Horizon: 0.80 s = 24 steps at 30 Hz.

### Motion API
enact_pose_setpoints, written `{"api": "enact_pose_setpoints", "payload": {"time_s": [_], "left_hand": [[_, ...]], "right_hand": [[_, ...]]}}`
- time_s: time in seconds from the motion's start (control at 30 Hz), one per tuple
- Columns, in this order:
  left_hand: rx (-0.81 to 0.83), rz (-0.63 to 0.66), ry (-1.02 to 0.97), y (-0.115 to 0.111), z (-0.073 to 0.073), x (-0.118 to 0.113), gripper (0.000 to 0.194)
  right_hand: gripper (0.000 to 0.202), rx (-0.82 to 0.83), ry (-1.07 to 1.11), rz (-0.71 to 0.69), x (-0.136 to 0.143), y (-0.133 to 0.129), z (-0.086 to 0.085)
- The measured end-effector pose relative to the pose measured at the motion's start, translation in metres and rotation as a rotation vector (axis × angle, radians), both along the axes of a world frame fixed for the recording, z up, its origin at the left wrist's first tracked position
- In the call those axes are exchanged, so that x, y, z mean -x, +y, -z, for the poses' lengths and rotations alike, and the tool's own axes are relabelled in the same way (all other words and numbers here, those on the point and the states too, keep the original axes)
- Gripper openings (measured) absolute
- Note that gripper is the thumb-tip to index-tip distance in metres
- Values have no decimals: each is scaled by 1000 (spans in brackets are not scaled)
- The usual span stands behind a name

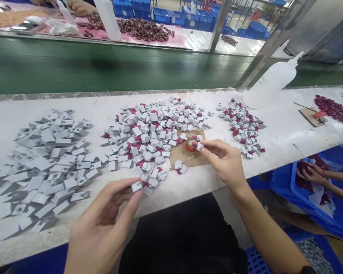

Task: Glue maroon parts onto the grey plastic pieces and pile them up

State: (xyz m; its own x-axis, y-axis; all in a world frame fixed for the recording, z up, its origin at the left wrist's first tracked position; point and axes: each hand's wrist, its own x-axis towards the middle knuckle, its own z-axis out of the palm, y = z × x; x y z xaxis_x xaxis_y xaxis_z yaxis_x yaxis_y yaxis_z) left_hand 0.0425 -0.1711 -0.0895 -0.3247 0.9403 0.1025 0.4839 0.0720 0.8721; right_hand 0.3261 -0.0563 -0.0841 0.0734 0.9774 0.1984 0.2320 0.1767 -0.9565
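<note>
Between the thumb and index finger of my left hand [108, 213] is a small light grey plastic block [136, 186], just at the near edge of a pile of grey-and-maroon pieces [148, 133]. My right hand [225, 161] pinches a grey block with a maroon part [199, 146]. That piece is at a small round red-rimmed dish [191, 145]; whether it touches the dish I cannot tell. Under the dish lies a piece of brown cardboard [196, 160] with a wet-looking patch. A few joined pieces [180, 166] rest at the cardboard's near edge.
Plain grey blocks [54, 163] are heaped at left. Right of the cardboard are more grey-and-maroon pieces [242, 125] and a white squeeze bottle [274, 82]. A green conveyor belt [131, 70] runs behind. Another person's hands [311, 173] work in a blue bin [282, 182] at right.
</note>
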Motion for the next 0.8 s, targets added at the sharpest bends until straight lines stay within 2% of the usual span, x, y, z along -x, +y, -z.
{"api": "enact_pose_setpoints", "payload": {"time_s": [0.17,0.27,0.37,0.5,0.8], "left_hand": [[73,186,-348,51,-36,-33,27],[71,322,-487,81,-46,-55,26],[86,394,-611,101,-45,-72,28],[123,442,-707,114,-41,-82,35],[71,508,-643,117,-42,-87,22]], "right_hand": [[24,60,239,17,-1,2,-9],[25,76,375,-50,1,0,-18],[21,110,471,-154,5,-1,-25],[19,94,515,-154,7,-2,-26],[16,74,418,-163,0,-1,-24]]}}
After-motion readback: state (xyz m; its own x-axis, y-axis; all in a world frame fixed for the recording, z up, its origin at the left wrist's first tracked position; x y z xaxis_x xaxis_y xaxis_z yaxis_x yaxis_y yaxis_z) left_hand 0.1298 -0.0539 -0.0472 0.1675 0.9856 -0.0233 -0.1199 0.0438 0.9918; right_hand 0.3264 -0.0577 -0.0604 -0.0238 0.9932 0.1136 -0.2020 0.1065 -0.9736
